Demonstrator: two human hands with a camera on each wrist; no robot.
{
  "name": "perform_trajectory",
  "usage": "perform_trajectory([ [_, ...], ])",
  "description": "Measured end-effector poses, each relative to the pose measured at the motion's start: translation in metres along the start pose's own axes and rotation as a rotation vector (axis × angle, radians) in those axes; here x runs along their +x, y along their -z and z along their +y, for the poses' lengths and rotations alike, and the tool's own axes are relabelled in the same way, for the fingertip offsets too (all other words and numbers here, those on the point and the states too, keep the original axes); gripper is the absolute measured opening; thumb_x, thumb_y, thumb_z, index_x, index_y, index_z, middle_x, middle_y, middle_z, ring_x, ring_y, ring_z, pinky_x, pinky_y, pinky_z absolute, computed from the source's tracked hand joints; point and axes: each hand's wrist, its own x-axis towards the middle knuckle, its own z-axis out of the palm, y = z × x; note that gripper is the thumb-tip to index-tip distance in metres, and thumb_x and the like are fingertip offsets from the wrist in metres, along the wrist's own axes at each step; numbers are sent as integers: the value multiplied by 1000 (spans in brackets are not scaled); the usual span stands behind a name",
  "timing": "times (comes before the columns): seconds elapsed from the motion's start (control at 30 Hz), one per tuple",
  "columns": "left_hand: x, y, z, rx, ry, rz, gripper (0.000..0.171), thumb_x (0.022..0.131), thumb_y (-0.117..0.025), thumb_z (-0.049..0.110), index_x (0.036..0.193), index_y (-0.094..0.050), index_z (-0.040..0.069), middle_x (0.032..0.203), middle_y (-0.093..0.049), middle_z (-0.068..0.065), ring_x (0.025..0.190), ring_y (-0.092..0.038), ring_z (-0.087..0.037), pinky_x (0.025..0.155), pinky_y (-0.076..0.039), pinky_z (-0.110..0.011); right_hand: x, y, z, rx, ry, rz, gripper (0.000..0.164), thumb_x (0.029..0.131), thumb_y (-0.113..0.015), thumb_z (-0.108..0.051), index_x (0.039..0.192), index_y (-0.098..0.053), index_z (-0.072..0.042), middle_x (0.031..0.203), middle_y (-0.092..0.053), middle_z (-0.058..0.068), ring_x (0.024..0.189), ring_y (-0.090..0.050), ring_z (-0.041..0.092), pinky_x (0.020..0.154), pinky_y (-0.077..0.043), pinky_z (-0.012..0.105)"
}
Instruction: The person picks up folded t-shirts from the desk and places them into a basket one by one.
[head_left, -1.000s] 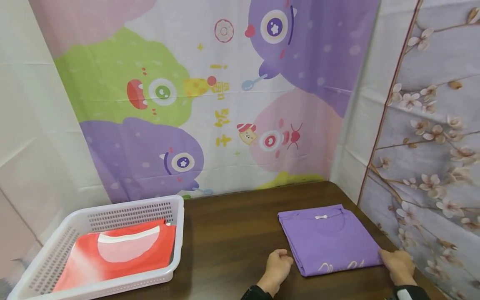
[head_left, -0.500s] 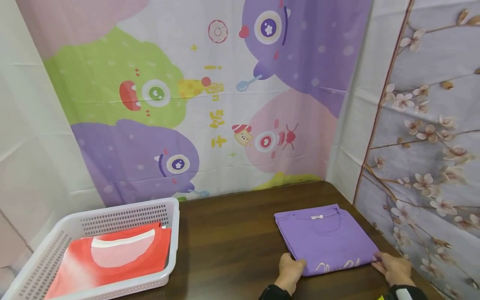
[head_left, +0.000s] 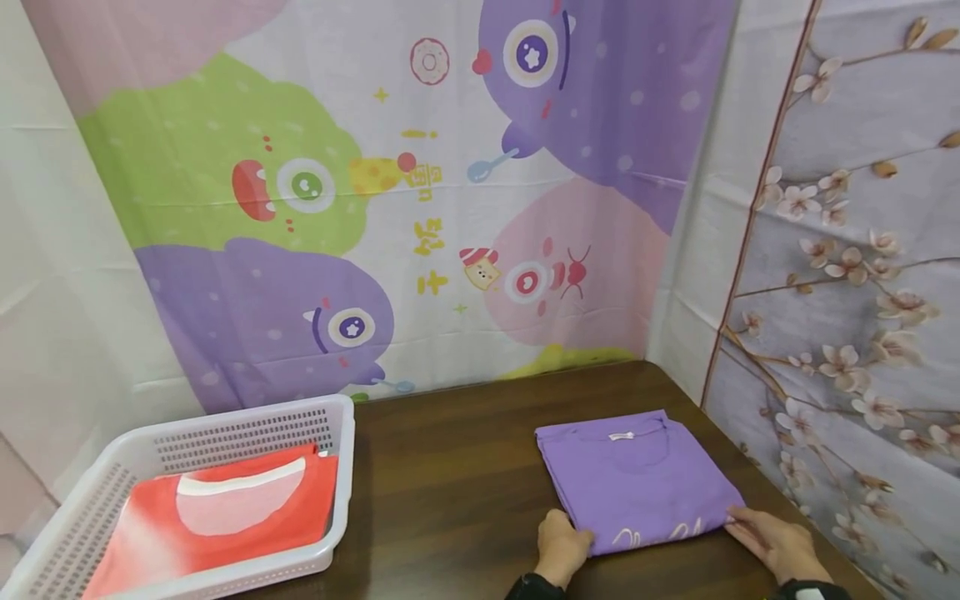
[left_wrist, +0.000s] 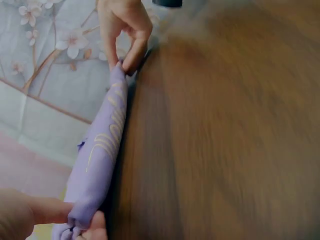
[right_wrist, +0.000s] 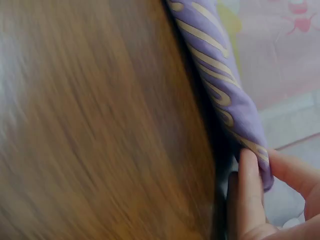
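Observation:
A folded purple T-shirt (head_left: 637, 483) with a white neck label and cream lettering lies at the right of the brown table. My left hand (head_left: 560, 546) pinches its near left corner; in the left wrist view the thumb and fingers (left_wrist: 50, 210) close on the cloth from both sides. At the near right corner my right hand (head_left: 776, 543) pinches the folded edge, and in the right wrist view its fingers (right_wrist: 250, 185) sit under the hem with the thumb above. Between the two hands the front edge shows a dark shadow beneath it.
A white plastic basket (head_left: 341, 467) with a folded red garment (head_left: 247, 508) inside stands at the left of the wooden table (head_left: 442, 475). A cartoon curtain (head_left: 442, 333) hangs behind the table, and a floral curtain (head_left: 847, 317) runs along its right side.
My left hand has come in from beside the shirt to pinch its near left corner. The right hand has shifted its hold at the near right corner. The head view has turned slightly.

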Motion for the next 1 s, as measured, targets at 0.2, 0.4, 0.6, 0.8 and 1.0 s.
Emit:
perform_trajectory([
  [0.2, -1, 33, -19, -90, -4, -109, 8, 71, -71, -5, 68, -63, -3, 54, -61, -9, 39, -54, -4, 41, -46, -19, -16, -13, 8, -202, -16, -168, 35, 75, -74, 7, 106, -61, 19, 89, -60, 8, 77, -66, 12, 81, -58, 28],
  [0.4, -10, 62, -36, -108, 5, -165, 9, 73, -73, -3, 76, -64, -6, 57, -65, -12, 42, -57, -6, 44, -50, -22, -28, -30, 24, -356, 21, -304, 16, 82, -64, 8, 73, -70, -3, 76, -66, -1, 73, -66, 7, 73, -57, 21],
  [0.6, -15, 75, -45, -85, 31, -183, 21, 73, -74, -1, 88, -63, -11, 61, -66, -12, 46, -64, -13, 47, -52, -24, -35, -40, 27, -631, 93, -274, 14, 83, -66, -2, 90, -65, 10, 76, -64, -1, 72, -64, 7, 70, -58, 23],
  [0.8, -2, 80, -41, -118, 62, -125, 20, 75, -73, 0, 86, -63, -14, 74, -68, -19, 62, -71, -25, 56, -58, -30, -24, -51, 21, -754, 99, -159, 27, 84, -67, -20, 89, -65, 6, 71, -61, -5, 66, -60, 8, 64, -56, 26],
  [1.0, 19, 81, -34, -23, 139, 61, 28, 72, -77, 7, 87, -64, -12, 85, -68, -20, 79, -67, -27, 69, -57, -36, -4, -66, 19, -850, 112, -158, 49, 84, -63, -20, 106, -56, 23, 81, -67, 15, 75, -61, 18, 73, -54, 34],
])
